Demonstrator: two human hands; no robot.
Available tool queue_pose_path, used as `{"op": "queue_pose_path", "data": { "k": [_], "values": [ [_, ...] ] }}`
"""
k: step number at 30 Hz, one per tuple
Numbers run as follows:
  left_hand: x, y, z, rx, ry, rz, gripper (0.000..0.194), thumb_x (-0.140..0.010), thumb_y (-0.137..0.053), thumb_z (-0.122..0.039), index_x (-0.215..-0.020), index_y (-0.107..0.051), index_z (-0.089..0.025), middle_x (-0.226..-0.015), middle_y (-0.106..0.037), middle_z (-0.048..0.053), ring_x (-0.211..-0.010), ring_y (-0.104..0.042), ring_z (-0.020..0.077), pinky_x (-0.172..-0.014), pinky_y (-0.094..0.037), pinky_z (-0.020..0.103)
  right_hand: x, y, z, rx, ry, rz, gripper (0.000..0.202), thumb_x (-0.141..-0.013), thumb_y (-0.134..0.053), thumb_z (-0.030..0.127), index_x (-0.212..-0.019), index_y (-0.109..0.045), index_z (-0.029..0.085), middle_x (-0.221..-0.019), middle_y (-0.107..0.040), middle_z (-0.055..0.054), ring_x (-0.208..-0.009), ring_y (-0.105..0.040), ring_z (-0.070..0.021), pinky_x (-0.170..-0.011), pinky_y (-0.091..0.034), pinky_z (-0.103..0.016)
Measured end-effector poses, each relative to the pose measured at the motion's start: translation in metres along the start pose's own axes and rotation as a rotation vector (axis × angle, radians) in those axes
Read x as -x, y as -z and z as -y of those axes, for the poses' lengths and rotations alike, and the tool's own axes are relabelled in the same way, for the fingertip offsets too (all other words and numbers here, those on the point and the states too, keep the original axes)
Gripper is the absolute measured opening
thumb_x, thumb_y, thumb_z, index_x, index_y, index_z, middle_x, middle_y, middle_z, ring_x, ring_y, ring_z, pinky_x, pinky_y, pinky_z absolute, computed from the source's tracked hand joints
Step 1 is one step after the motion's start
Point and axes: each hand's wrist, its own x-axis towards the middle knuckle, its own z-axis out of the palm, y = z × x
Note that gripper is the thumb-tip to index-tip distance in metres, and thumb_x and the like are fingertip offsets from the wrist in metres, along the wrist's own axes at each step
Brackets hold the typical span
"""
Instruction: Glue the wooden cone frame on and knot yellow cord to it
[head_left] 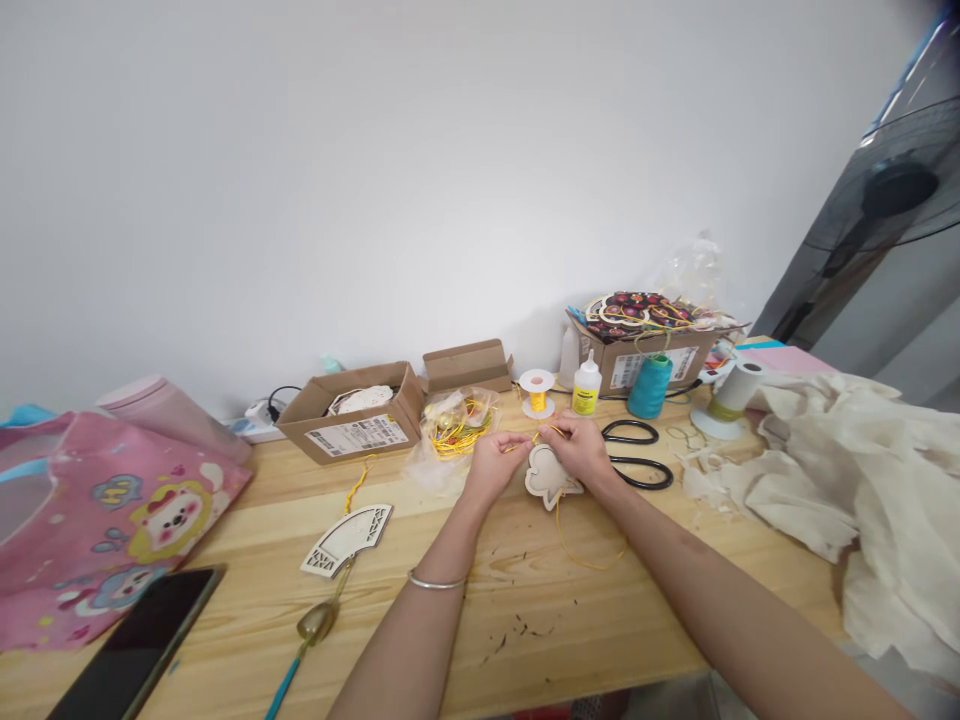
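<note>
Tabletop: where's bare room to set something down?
Bare wood: between pink bag, phone and fan-shaped piece; also between that piece and left forearm. Between forearms: dark scraps, yellow thread. Crowded: back row, left box to teal cone; black handles beside right hand.

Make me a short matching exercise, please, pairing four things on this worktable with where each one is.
Things:
1. Pale scalloped piece
2. Fan-shaped piece
3. Black handle loops
4. Phone

Places:
A. Beside the pink bag, at the picture's lower left
B. Just to the right of the right hand
C. Between the left hand and the right hand
D. Flat on the table, below the left-hand cardboard box in the picture

Pairs: 1-C, 2-D, 3-B, 4-A
</note>
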Motion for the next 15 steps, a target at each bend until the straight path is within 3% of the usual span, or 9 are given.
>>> {"op": "queue_pose_path", "data": {
  "k": [6, 11, 15],
  "values": [
    [-0.0001, 0.0013, 0.0017, 0.020, -0.012, 0.003, 0.022, -0.056, -0.064, -0.030, -0.070, -0.065, -0.012, -0.068, -0.067, 0.005, -0.061, -0.058, 0.0145, -0.060, -0.045, 0.025, -0.0005, -0.0003, -0.0024, -0.102, 0.008, 0.027, 0.027, -0.071, -0.050, 0.038, -0.078, -0.065, 0.017, -0.071, -0.059, -0.003, -0.067, -0.051, -0.0135, -0.058, -0.038, -0.023],
    [0.0004, 0.0019, 0.0003, 0.025, -0.008, 0.009, 0.022, -0.057, -0.063, -0.029, -0.071, -0.065, -0.012, -0.069, -0.067, 0.005, -0.062, -0.058, 0.0149, -0.060, -0.045, 0.025, 0.0013, -0.0037, -0.0050, -0.058, 0.034, 0.132, 0.026, -0.072, -0.049, 0.037, -0.074, -0.067, 0.018, -0.066, -0.060, -0.003, -0.063, -0.051, -0.0141, -0.055, -0.038, -0.024],
    [-0.0001, 0.0018, -0.0001, 0.035, 0.011, 0.005, 0.020, -0.058, -0.063, -0.027, -0.070, -0.065, -0.012, -0.068, -0.067, 0.005, -0.061, -0.059, 0.0146, -0.060, -0.045, 0.025, 0.0020, -0.0037, -0.0034, -0.044, 0.014, 0.129, 0.027, -0.072, -0.049, 0.036, -0.073, -0.067, 0.017, -0.066, -0.061, -0.002, -0.062, -0.052, -0.0140, -0.054, -0.038, -0.023]
  ]
}}
